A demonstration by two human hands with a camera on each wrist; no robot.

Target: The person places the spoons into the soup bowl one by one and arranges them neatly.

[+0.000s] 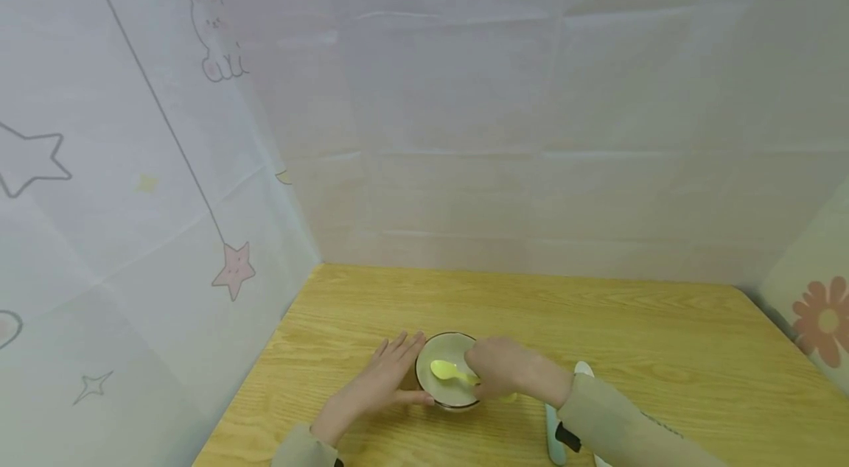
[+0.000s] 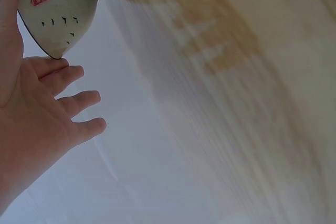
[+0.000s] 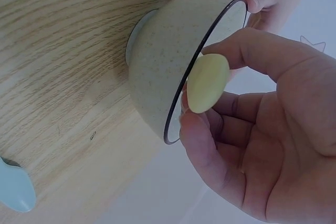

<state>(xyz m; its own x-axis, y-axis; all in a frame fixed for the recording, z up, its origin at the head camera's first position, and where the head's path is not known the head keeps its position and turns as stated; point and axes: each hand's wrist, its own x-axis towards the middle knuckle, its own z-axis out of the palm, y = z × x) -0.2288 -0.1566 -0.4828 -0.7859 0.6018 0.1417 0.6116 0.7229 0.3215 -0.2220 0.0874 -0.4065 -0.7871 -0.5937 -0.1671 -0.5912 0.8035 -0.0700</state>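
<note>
Bowl [image 1: 448, 349] on table [image 1: 663, 334], near the front edge. Left hand [image 1: 388, 376] at bowl's left rim, right hand [image 1: 499, 367] over its right rim. Spoon [image 1: 443, 370] runs from inside bowl out past right rim. Right of bowl: first utensil [image 1: 556, 437], then second utensil [image 1: 584, 369], which passes under right sleeve [image 1: 617, 415]. Sheet [image 1: 451, 121] behind table.

L hand [image 1: 391, 375] nearer L edge of table [image 1: 630, 320], fingers straight & spread, thumb out, R hand [image 1: 500, 367] farther from it, fingers curled, pinching w/ thumb, forearms [image 1: 623, 419] angled inward.
</note>
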